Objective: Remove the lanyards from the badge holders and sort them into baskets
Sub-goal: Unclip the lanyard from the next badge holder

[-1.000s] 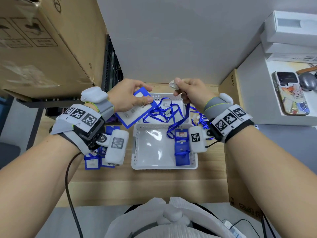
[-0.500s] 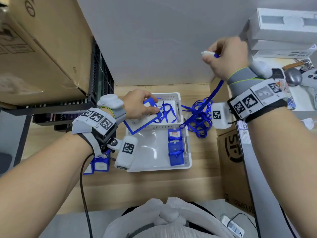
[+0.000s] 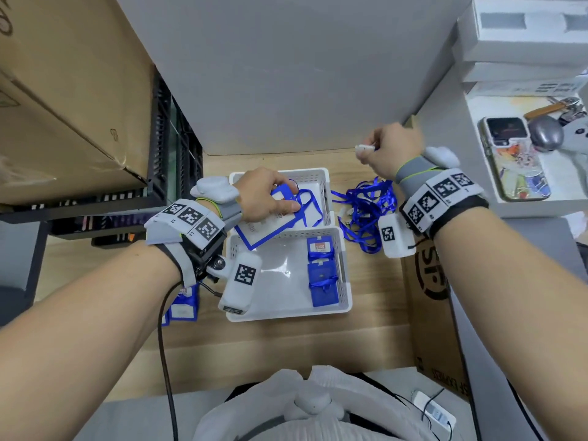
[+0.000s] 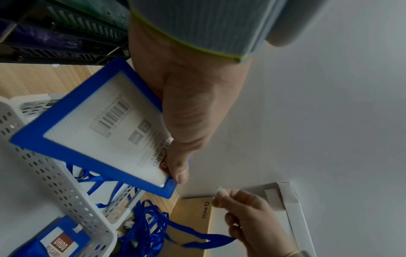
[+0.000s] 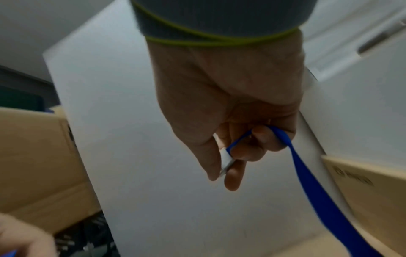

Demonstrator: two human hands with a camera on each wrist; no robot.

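Head view: left hand [image 3: 265,195] pinches the blue-framed badge holder [image 3: 269,225] at frame centre, above the two white baskets [image 3: 345,283]. Right hand [image 3: 392,149], upper right, is closed on the white clip end of a blue lanyard [image 3: 366,211], whose strap heaps on the wooden surface [image 3: 375,313] right of the baskets.

Left wrist view: thumb lies flat along the holder's edge, grip firm.

Right wrist view: fingers [image 5: 234,175] curled round the clip, strap trailing lower right.

Judgement: lanyard appears detached. Lift the strap fully clear of the tangle before dropping it, and lower the holder flat.
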